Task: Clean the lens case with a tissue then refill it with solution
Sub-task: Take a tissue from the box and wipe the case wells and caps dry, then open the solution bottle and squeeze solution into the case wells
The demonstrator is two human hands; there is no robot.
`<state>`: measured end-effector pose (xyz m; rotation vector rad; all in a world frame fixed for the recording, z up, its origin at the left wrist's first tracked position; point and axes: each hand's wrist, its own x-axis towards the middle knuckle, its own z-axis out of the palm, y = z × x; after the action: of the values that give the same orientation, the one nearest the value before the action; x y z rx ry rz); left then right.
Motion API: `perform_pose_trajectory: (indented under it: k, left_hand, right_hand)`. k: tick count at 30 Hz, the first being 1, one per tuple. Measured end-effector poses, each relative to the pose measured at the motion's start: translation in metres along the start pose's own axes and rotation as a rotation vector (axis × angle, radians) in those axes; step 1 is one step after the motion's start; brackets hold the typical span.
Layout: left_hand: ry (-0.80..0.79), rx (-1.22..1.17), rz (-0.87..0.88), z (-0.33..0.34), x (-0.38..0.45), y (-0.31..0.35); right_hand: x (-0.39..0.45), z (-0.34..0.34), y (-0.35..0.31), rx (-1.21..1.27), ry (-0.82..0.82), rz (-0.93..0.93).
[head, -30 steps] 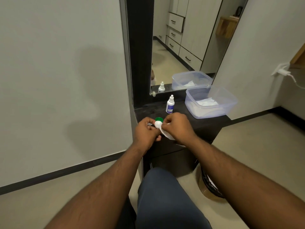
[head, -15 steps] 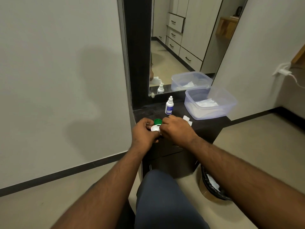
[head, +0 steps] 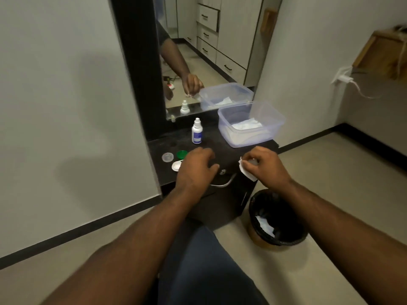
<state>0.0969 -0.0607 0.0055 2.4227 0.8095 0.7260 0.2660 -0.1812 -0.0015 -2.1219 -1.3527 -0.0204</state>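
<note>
View: one wide-angle camera worn on the person's head.
Facing: forward and down, tilted, toward a small black table [head: 231,148] set against a mirror [head: 204,51].
Nearness: close enough that both forearms fill the lower frame, with the left hand [head: 195,166] and right hand [head: 265,167] near the centre.
Edges: straight lines bend outward; the waste bin [head: 275,221] sits lower right, the wall at left.
Shared view: none, though the mirror shows the table's far side from the opposite direction.

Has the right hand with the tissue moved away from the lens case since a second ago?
Yes. The right hand, gripping the tissue, has gone rightward, off the lens case, toward the cabinet's right edge above the bin.
</note>
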Motion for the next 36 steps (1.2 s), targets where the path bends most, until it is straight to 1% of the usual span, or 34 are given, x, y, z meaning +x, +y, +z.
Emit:
perform_pose_trajectory:
  k: [2,3,7,10,13,17,22,24,28,30,32,34,36]
  left_hand:
    - [-0.085,0.091,0.115,0.018,0.014,0.015]
    - [-0.121,0.124,0.139,0.027,0.020,0.020]
    - [-0.227,0.203,0.113,0.053,0.036,0.020]
    - [-0.221,0.237,0.110,0.062,0.039,0.014]
    - [-0.194,0.223,0.101,0.061,0.041,0.014]
    - [-0.199,0.217,0.096,0.056,0.042,0.012]
    - [-0.278,0.178,0.072,0.044,0.040,0.013]
    - [-0.224,0.150,0.067,0.034,0.034,0.010]
    - [0.077,0.050,0.110,0.007,0.016,-0.005]
    - [0.187,-0.030,0.022,-0.010,0.014,-0.017]
    - [0.276,-0.108,-0.112,-0.022,0.020,-0.029]
    - [0.311,-0.155,-0.220,-0.036,0.027,-0.041]
    - [0.296,-0.146,-0.241,-0.047,0.035,-0.048]
  right_hand:
    - [-0.005,-0.010,0.023,-0.027,-0.012,0.069]
    - [-0.008,-0.014,0.034,-0.028,-0.016,0.106]
    - [-0.014,-0.017,0.083,-0.083,-0.058,0.248]
    - [-0.018,-0.013,0.113,-0.177,-0.113,0.408]
    - [-0.021,-0.006,0.121,-0.220,-0.170,0.497]
    - [-0.017,-0.001,0.104,-0.186,-0.155,0.472]
    - [-0.011,-0.009,0.059,-0.119,-0.057,0.311]
    - [-0.007,-0.010,0.037,-0.055,-0.034,0.244]
    - [0.007,-0.001,-0.007,0.194,-0.038,0.134]
    - [0.020,0.014,-0.033,0.301,-0.020,0.102]
    - [0.034,0.030,-0.055,0.415,0.003,0.144]
    - [0.051,0.049,-0.070,0.520,0.014,0.216]
    - [0.068,0.067,-0.076,0.566,0.029,0.303]
